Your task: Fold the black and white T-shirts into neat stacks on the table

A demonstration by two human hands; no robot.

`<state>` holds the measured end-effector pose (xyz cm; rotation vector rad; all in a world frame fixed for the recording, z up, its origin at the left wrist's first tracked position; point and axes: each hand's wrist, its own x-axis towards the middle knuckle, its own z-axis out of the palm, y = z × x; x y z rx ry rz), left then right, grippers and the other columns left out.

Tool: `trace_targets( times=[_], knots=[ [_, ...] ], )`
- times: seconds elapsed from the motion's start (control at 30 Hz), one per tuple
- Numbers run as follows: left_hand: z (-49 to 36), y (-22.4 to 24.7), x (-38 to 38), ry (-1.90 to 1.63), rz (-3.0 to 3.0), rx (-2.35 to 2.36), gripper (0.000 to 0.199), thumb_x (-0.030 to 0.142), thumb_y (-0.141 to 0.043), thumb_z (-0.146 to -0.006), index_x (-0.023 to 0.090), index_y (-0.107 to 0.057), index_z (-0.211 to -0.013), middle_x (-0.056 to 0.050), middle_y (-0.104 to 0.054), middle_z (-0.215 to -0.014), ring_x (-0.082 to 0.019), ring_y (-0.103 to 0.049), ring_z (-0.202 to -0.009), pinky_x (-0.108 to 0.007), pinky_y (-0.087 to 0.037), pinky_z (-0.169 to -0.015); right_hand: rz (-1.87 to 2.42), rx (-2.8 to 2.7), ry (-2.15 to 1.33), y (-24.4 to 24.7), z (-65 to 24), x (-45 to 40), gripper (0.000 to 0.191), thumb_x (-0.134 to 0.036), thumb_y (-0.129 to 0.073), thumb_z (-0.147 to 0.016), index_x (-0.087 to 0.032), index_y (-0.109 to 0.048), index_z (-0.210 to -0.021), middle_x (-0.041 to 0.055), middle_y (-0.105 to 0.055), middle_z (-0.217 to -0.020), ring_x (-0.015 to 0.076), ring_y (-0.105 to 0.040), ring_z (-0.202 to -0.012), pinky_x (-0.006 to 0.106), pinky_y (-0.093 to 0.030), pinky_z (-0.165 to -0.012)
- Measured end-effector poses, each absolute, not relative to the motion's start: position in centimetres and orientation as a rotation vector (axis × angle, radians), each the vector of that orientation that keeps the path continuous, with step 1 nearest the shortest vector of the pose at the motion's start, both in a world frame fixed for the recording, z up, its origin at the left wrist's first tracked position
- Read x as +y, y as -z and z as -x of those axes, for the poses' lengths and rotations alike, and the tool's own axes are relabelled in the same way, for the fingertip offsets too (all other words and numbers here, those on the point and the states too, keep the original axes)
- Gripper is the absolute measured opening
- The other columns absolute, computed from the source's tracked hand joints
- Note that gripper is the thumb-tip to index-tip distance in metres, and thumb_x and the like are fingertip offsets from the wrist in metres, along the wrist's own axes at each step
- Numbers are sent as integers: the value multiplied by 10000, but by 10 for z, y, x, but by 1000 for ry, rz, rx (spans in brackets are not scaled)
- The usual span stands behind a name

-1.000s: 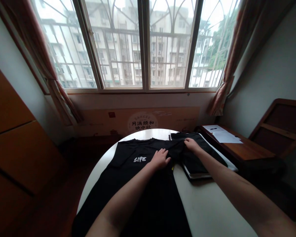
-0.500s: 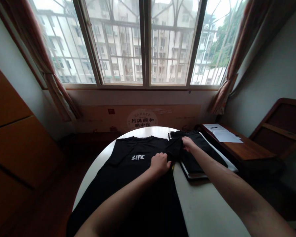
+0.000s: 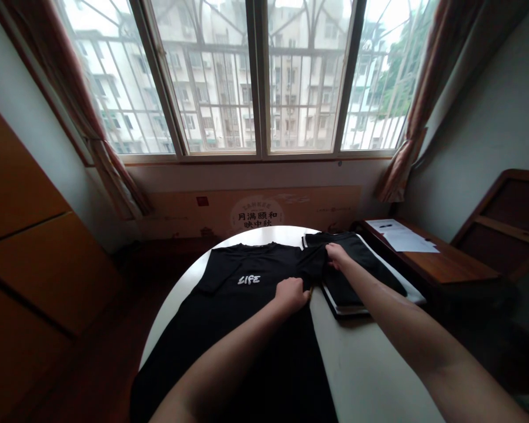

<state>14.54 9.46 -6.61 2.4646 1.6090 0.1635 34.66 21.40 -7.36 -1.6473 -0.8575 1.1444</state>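
Observation:
A black T-shirt [image 3: 229, 317] with a white print lies spread over the round white table [image 3: 370, 358], its collar towards the window. My right hand [image 3: 336, 257] is closed on the end of the shirt's right-hand sleeve, which is drawn out to the side over the folded stack. My left hand [image 3: 293, 295] is closed at the shirt's side edge, just below that sleeve, with its fingertips partly hidden. A small yellowish spot shows by the left thumb.
Folded black and white clothes [image 3: 357, 288] are stacked on the table's right side, under my right hand. Beyond stands a wooden side table [image 3: 458, 264] with white papers [image 3: 408, 238]. A wooden chair [image 3: 502, 229] is at the far right, an orange-brown cabinet [image 3: 22, 235] at the left.
My left hand has shifted slightly right, to the shirt's side edge, and its fingers have closed in more. My right hand keeps its hold on the sleeve. The view has turned a little.

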Motion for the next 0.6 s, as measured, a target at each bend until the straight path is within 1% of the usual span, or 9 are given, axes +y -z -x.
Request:
trace_targets(
  times=[0.1, 0.13, 0.2, 0.27, 0.33, 0.43, 0.53, 0.6],
  knots=[
    [-150, 67, 98, -188, -2521, 1571, 264, 419, -549, -912, 219, -720, -925, -93, -742, -1015, -280, -699, -965, -362, -557, -832, 1651, -865, -1154, 76, -345, 215, 218, -356, -584, -988, -141, -621, -998, -32, -580, -747, 75, -512, -556, 211, -457, -531],
    [-149, 68, 102, -215, -2537, 1576, 281, 417, -517, -932, 219, -715, -956, -91, -735, -1044, -278, -686, -1005, -367, -550, -865, 1650, -867, -1160, 76, -344, 214, 204, -339, -589, -979, -139, -625, -982, -28, -588, -739, 79, -521, -557, 215, -459, -534],
    [-146, 69, 115, -277, -2550, 1628, 344, 392, -431, -975, 193, -689, -1086, -119, -700, -1167, -291, -633, -1133, -406, -515, -964, 1643, -870, -1171, 75, -343, 213, 162, -289, -583, -952, -135, -634, -957, -15, -608, -719, 93, -537, -551, 230, -462, -538],
    [-141, 73, 133, -307, -2542, 1686, 406, 336, -375, -993, 150, -623, -1255, -163, -612, -1351, -310, -527, -1300, -472, -423, -1094, 1634, -875, -1174, 72, -343, 210, 138, -246, -562, -918, -134, -638, -946, -1, -624, -694, 108, -546, -539, 246, -462, -538],
    [-138, 81, 150, -278, -2527, 1695, 484, 341, -403, -980, 124, -535, -1393, -180, -491, -1503, -325, -396, -1426, -534, -306, -1182, 1627, -888, -1172, 67, -343, 205, 142, -233, -550, -885, -134, -640, -932, 8, -626, -663, 121, -549, -522, 256, -463, -531],
    [-139, 98, 164, -229, -2483, 1696, 628, 412, -416, -971, 97, -403, -1514, -190, -335, -1610, -343, -247, -1509, -614, -187, -1216, 1610, -943, -1174, 60, -337, 197, 154, -259, -553, -860, -134, -638, -893, 3, -605, -610, 126, -537, -494, 252, -460, -510],
    [-141, 111, 168, -241, -2456, 1709, 673, 451, -373, -983, 95, -338, -1553, -192, -267, -1636, -345, -187, -1531, -644, -132, -1218, 1572, -1055, -1178, 55, -317, 188, 204, -307, -533, -887, -138, -643, -917, -9, -584, -584, 121, -532, -489, 227, -459, -489],
    [-141, 116, 168, -249, -2462, 1695, 680, 454, -411, -976, 109, -337, -1557, -200, -259, -1636, -361, -180, -1530, -655, -125, -1213, 1539, -1166, -1205, 54, -298, 182, 240, -330, -520, -911, -143, -658, -972, -14, -584, -588, 119, -544, -495, 218, -473, -488]
  ],
)
